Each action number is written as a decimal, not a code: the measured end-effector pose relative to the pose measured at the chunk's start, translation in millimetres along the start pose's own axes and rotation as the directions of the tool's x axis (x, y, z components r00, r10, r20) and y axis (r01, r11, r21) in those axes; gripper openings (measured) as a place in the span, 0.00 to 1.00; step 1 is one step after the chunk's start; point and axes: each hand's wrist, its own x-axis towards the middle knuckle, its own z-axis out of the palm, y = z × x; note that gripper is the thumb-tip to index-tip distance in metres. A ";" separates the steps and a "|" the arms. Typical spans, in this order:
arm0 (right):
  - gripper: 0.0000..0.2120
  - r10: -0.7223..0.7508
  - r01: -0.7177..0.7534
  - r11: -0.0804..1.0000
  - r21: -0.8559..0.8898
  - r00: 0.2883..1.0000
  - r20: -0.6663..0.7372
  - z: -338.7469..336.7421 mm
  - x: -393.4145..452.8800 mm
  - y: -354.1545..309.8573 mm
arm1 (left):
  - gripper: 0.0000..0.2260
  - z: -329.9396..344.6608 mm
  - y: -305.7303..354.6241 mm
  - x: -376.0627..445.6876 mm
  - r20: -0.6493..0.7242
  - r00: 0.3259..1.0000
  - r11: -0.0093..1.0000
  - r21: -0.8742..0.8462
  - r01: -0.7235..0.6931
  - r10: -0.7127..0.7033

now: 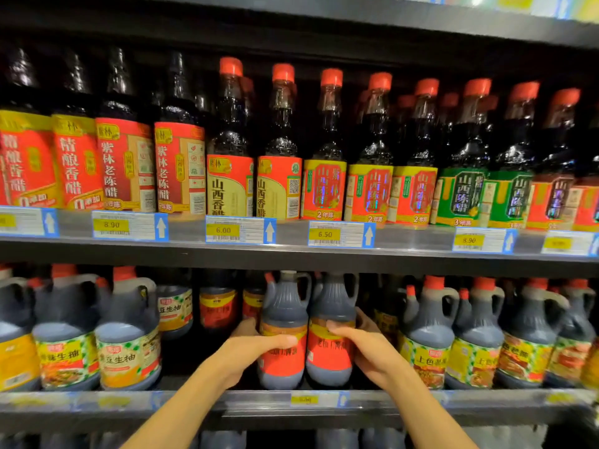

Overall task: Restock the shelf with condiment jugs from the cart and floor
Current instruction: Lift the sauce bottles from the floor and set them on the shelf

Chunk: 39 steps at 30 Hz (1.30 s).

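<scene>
Your two bare arms reach up from the bottom of the view to the middle of the lower shelf [291, 405]. Your left hand [256, 346] wraps around the left red-label jug [282, 332], with your thumb lying across the front of its label and your fingers curled behind its left side. Your right hand [363, 345] wraps around the right red-label jug [332, 325], thumb across the front and fingers curled behind its right side. Both hands grip firmly. The two jugs stand upright, side by side and touching, near the front edge of the shelf. Each one is full of dark sauce up to its neck and has a loop handle near the top.

The big upper shelf [291, 247] holds a long row of tall vinegar bottles [324, 150] full of dark liquid. Many of them have red caps, and their labels are red, yellow and green. Below that row is a line of price tags [240, 230] with yellow squares and white arrows.

To the left of your hands stand soy sauce jugs with checked labels [128, 332], also dark inside. To the right stand more handled jugs with yellow labels [428, 335] and red caps. Behind your jugs, deeper in the shelf, sit smaller dark bottles [218, 307]. A yellow price tag [304, 399] sits just below your two jugs.
</scene>
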 end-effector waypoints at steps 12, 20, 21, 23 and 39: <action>0.43 0.026 -0.022 1.000 -0.020 0.978 0.205 -19.0 4.5 5.0 | 0.37 -6.5 -11.5 12.0 0.103 0.993 0.994 0.087 -0.059 0.050; 0.33 -0.003 -0.005 0.937 -0.348 1.000 -0.023 -15.9 -17.6 2.3 | 0.35 -5.8 -11.7 -1.3 -0.050 0.997 0.918 0.396 -0.035 0.059; 0.31 -0.060 -0.005 0.891 -0.454 0.990 -0.128 -10.7 -25.3 4.4 | 0.34 -1.7 -11.8 -8.3 -0.098 0.990 0.892 0.449 -0.047 0.102; 0.25 -0.197 -0.032 0.783 -0.622 0.934 -0.297 6.8 -39.6 7.5 | 0.29 9.0 -11.5 -19.8 -0.204 0.960 0.837 0.545 -0.051 0.191; 0.31 -0.359 -0.052 0.692 -0.720 0.840 -0.406 35.5 -37.1 24.0 | 0.29 12.9 -15.5 -9.7 -0.257 0.933 0.793 0.608 -0.047 0.252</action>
